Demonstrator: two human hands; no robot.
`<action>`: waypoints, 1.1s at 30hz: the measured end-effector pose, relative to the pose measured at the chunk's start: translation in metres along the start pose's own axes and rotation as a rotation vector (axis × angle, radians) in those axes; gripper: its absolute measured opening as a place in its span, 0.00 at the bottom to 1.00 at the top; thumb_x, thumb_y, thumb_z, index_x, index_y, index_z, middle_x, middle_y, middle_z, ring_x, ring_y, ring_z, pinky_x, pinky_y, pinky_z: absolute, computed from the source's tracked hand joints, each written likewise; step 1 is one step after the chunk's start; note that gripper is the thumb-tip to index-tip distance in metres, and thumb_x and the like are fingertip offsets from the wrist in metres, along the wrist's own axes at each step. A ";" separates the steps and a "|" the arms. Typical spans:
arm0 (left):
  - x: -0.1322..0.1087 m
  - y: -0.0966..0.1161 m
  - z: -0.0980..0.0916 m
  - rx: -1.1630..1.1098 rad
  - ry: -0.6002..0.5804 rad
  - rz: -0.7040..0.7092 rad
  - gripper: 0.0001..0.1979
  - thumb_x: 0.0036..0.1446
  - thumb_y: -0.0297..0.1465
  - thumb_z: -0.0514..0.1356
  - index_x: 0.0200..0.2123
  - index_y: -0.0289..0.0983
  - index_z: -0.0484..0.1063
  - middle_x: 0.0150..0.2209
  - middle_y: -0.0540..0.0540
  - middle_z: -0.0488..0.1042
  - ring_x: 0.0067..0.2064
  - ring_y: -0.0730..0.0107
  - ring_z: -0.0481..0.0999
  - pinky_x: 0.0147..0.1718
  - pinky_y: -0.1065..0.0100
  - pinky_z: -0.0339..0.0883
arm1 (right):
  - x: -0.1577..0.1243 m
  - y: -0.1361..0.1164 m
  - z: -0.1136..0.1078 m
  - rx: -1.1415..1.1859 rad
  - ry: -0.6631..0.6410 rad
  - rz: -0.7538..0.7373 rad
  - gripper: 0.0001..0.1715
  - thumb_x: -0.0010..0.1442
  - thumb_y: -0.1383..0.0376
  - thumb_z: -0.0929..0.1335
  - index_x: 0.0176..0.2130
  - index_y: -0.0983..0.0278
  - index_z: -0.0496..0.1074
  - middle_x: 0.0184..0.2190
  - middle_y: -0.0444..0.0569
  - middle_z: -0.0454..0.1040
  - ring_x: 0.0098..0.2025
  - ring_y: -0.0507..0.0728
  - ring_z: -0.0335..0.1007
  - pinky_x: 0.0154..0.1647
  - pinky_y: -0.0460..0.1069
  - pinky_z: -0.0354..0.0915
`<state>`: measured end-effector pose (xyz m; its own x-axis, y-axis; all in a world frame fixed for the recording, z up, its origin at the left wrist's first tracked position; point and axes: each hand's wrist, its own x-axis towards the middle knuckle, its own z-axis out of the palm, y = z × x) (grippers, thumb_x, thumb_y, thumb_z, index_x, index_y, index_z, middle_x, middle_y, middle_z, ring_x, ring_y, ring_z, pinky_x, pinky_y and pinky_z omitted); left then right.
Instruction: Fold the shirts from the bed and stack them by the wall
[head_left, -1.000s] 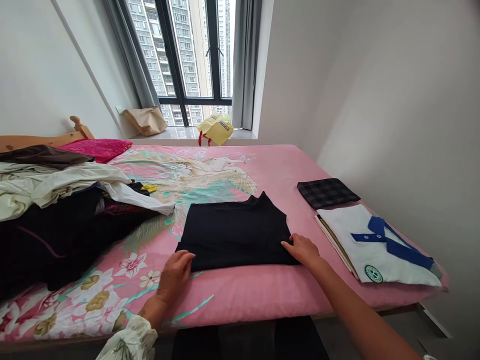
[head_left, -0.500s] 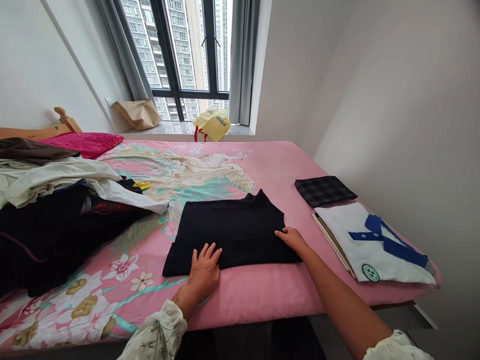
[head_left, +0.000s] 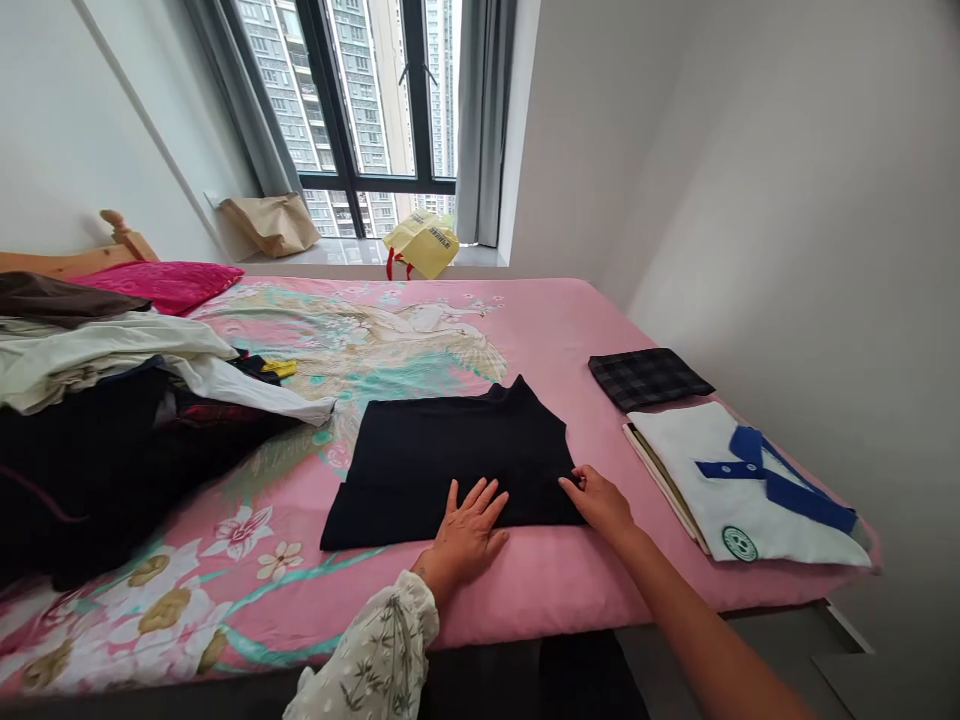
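A black garment point(head_left: 442, 450), folded into a flat, wide shape, lies near the front edge of the bed. My left hand point(head_left: 469, 530) rests flat on its lower part, fingers spread. At the garment's right edge, my right hand point(head_left: 600, 505) pinches the black cloth between thumb and fingers. To the right of that hand lies a folded white polo shirt point(head_left: 690, 450) with a blue collar and a round green badge, on top of other folded cloth. Behind it sits a folded black checked cloth point(head_left: 649, 378).
A heap of loose clothes point(head_left: 112, 430) covers the bed's left side, with a bright pink pillow point(head_left: 169, 288) behind. The bed has a pink floral sheet point(head_left: 544, 330). On the window sill are a brown paper bag point(head_left: 274, 225) and a yellow bag point(head_left: 424, 243). A wall borders the right.
My left hand has slid right across the black garment. My right hand has shifted slightly, and the garment's lower right corner is drawn inward to the left.
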<state>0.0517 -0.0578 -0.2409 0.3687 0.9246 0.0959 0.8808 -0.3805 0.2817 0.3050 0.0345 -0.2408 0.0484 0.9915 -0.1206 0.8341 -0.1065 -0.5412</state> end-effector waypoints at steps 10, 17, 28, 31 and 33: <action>-0.023 -0.024 -0.004 0.100 0.058 -0.108 0.31 0.59 0.47 0.49 0.64 0.47 0.50 0.66 0.45 0.51 0.66 0.56 0.49 0.61 0.41 0.27 | -0.007 0.009 -0.005 0.022 -0.017 -0.003 0.21 0.60 0.47 0.58 0.32 0.59 0.68 0.26 0.44 0.72 0.30 0.55 0.68 0.28 0.47 0.56; -0.028 -0.032 0.001 0.104 0.094 -0.125 0.33 0.57 0.47 0.52 0.64 0.46 0.50 0.66 0.43 0.50 0.66 0.53 0.48 0.61 0.41 0.27 | -0.036 0.033 0.005 0.337 0.227 -0.186 0.25 0.58 0.50 0.61 0.48 0.63 0.64 0.34 0.49 0.72 0.38 0.57 0.69 0.43 0.50 0.64; -0.029 -0.049 -0.012 0.087 0.146 -0.187 0.23 0.61 0.41 0.48 0.58 0.46 0.62 0.63 0.45 0.58 0.65 0.59 0.53 0.61 0.43 0.32 | -0.028 0.023 -0.011 0.071 0.114 -0.167 0.16 0.57 0.59 0.62 0.44 0.62 0.69 0.34 0.48 0.74 0.42 0.57 0.68 0.43 0.50 0.63; -0.043 -0.086 -0.033 0.154 0.192 -0.313 0.20 0.62 0.37 0.47 0.56 0.46 0.65 0.62 0.45 0.61 0.64 0.59 0.54 0.61 0.42 0.34 | -0.009 0.008 -0.019 -0.032 0.119 -0.267 0.16 0.60 0.59 0.61 0.45 0.62 0.69 0.38 0.49 0.74 0.43 0.57 0.68 0.44 0.49 0.63; -0.057 -0.116 -0.050 0.200 0.191 -0.445 0.19 0.62 0.34 0.47 0.55 0.45 0.66 0.61 0.45 0.62 0.64 0.59 0.54 0.60 0.41 0.36 | 0.007 -0.003 -0.019 -0.058 0.094 -0.335 0.17 0.60 0.62 0.61 0.48 0.62 0.68 0.43 0.49 0.74 0.46 0.56 0.66 0.48 0.50 0.61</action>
<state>-0.0863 -0.0654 -0.2314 -0.0990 0.9775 0.1860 0.9862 0.0715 0.1492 0.3132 0.0432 -0.2244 -0.1848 0.9736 0.1341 0.8422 0.2272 -0.4889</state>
